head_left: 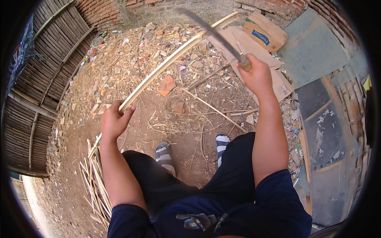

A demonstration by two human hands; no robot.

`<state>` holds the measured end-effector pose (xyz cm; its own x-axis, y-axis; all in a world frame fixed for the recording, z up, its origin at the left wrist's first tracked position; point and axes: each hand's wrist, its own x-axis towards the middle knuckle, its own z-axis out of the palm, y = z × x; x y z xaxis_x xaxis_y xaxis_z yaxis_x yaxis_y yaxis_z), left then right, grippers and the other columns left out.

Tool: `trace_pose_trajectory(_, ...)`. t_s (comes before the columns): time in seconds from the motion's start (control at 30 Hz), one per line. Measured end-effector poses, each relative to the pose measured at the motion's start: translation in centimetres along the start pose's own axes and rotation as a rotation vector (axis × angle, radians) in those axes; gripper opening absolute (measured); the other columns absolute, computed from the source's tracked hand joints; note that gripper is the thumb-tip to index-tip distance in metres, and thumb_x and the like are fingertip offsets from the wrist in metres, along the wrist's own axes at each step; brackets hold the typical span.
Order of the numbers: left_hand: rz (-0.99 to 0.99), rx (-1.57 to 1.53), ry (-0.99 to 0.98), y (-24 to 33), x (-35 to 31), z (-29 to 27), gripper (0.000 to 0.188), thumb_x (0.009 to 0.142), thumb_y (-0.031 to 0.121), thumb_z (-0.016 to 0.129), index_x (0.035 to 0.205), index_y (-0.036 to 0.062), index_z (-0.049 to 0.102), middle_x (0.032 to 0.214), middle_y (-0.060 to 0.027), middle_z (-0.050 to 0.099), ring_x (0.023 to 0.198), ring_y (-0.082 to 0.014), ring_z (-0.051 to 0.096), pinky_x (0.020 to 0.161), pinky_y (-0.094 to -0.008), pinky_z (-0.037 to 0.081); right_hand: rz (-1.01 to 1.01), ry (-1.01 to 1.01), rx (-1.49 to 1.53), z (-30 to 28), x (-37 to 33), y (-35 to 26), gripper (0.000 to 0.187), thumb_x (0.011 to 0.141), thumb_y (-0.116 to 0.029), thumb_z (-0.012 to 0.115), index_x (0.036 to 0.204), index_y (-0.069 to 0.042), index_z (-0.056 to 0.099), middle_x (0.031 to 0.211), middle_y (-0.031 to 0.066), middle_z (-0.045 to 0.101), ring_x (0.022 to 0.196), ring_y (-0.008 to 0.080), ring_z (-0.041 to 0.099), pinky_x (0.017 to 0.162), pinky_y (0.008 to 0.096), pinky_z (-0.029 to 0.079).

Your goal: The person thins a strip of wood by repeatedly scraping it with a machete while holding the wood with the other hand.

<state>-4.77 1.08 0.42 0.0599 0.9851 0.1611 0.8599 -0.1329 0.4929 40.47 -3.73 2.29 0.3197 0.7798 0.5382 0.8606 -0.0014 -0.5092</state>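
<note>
Bamboo strip [166, 65] clasped in left hand [115, 121] grip; right hand [258, 77] grip fisted on raised machete [210, 31]. Splitting step; next stroke needs aim beyond left grip.

Outdoor work yard: brick wall [103, 12], littered dirt ground [158, 119].

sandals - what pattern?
Grey and white stripes on the sandals, clearest in the head view.

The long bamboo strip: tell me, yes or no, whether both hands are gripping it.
No: only the left hand grips the bamboo strip; the right hand holds a long knife raised above it.
</note>
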Motion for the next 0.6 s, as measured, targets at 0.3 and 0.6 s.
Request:
trace_pose_trajectory(0.3,0.059,-0.032,0.045,0.7,0.2,1.9,0.050,0.089,0.045,0.081,0.118,0.0044,0.076,0.071,-0.0136,0.072,0.066,-0.0280,0.072,0.062,-0.0395,0.054,-0.187,-0.145,0.011,1.0,-1.6,-2.1,0.032,0.084,-0.022,0.081,0.111,-0.010,0.071,0.087,0.0176,0.072,0.088,0.0413,0.071,0.074,0.0486,0.055)
trace_pose_trajectory(0.6,0.086,0.018,0.154,5.5,-1.0,3.8,0.050,0.091,0.047,0.077,0.120,0.0063,0.075,0.070,-0.0142,0.070,0.069,-0.0327,0.074,0.066,-0.0437,0.057,-0.146,-0.463,0.416,4.2,-2.7,-4.8,0.040,0.087,-0.028,0.085,0.107,0.003,0.068,0.076,0.0072,0.067,0.065,0.0234,0.062,0.062,0.0376,0.049)
